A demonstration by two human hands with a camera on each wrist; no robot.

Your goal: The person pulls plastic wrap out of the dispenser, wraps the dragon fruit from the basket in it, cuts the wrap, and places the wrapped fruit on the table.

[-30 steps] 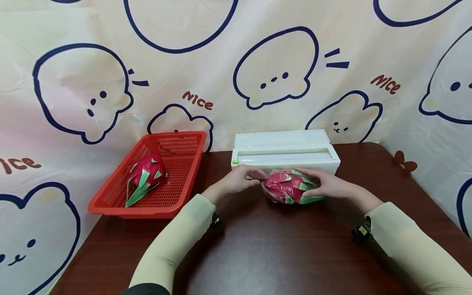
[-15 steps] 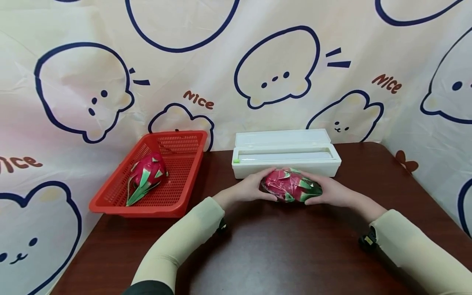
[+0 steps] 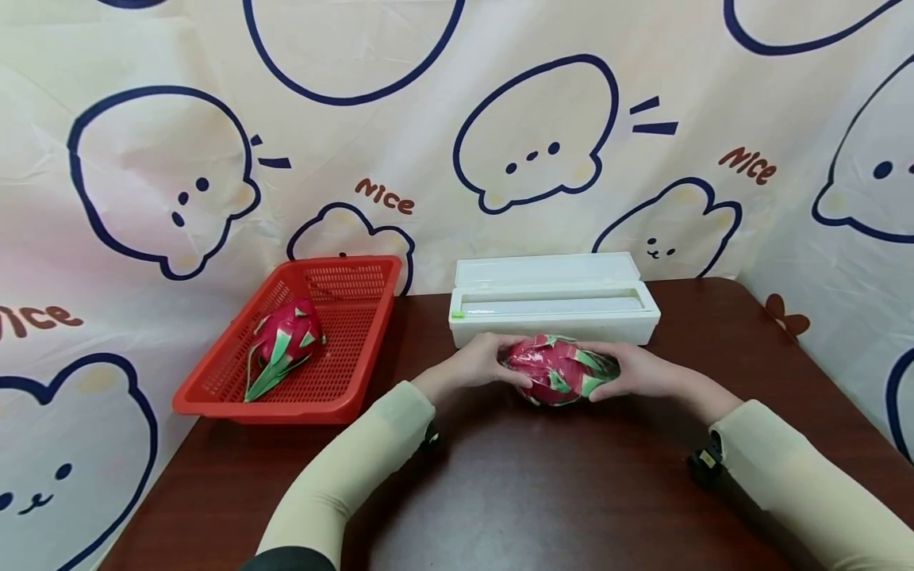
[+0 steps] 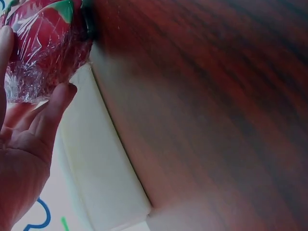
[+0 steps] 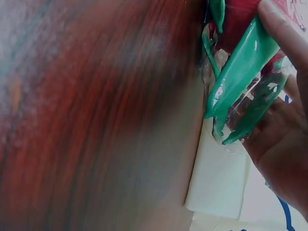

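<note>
A pink dragon fruit (image 3: 553, 369) with green scales, wrapped in clear plastic film, lies sideways between both hands in the head view. Its left end is held by my left hand (image 3: 474, 366), fingers behind and thumb in front. My right hand (image 3: 635, 371) grips the right end in the same way. In the left wrist view, crumpled film (image 4: 33, 79) bunches at the end beside the fingers. The right wrist view shows long green scales (image 5: 245, 62) under film, with my thumb across the fruit. The fingers behind the fruit are partly hidden.
Just behind the hands stands a long white box (image 3: 557, 325), its lid raised and a white roll inside. At left, a red plastic basket (image 3: 286, 411) contains another dragon fruit (image 3: 289, 333). The dark wooden table (image 3: 543, 492) meets a printed cloth backdrop (image 3: 400, 143).
My left hand has gone from pinching the gathered film at the left tip to holding the fruit's left end. The right hand keeps its grip. The fruit has shifted slightly toward me.
</note>
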